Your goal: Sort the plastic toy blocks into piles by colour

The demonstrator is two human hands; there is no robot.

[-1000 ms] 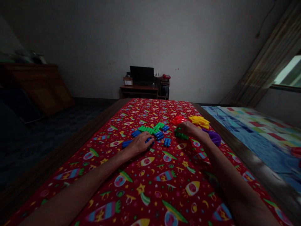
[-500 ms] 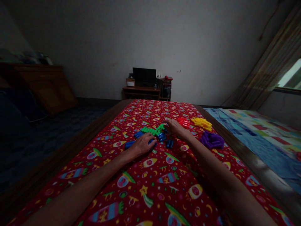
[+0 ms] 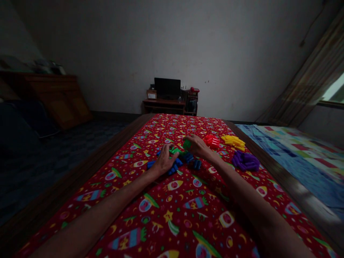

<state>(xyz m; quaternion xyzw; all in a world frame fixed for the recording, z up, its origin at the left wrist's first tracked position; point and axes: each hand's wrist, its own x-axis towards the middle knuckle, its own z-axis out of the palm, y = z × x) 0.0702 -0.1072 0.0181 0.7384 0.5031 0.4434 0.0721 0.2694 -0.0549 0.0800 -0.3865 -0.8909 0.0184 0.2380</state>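
Near the middle of the red cloth, my left hand (image 3: 165,160) has its thumb and fingers curled round some green plastic pieces (image 3: 175,150). My right hand (image 3: 197,145) is just to the right, its fingers closed on a green plastic piece (image 3: 187,144) that its fingers partly cover. Blue plastic pieces (image 3: 176,166) lie under and beside my left hand, and a small blue group (image 3: 197,164) rests below my right hand. The exact shape of the pieces is too small and dark to make out.
Piles of red (image 3: 212,141), yellow (image 3: 233,142) and purple (image 3: 245,161) plastic pieces lie on the right of the patterned red cloth (image 3: 172,200). A desk with a monitor (image 3: 167,88) stands at the far wall. A bed with a patchwork cover (image 3: 301,150) is on the right.
My left hand has moved slightly up from the blue pieces and closed round the green ones. My right hand has a green piece raised in its fingers.
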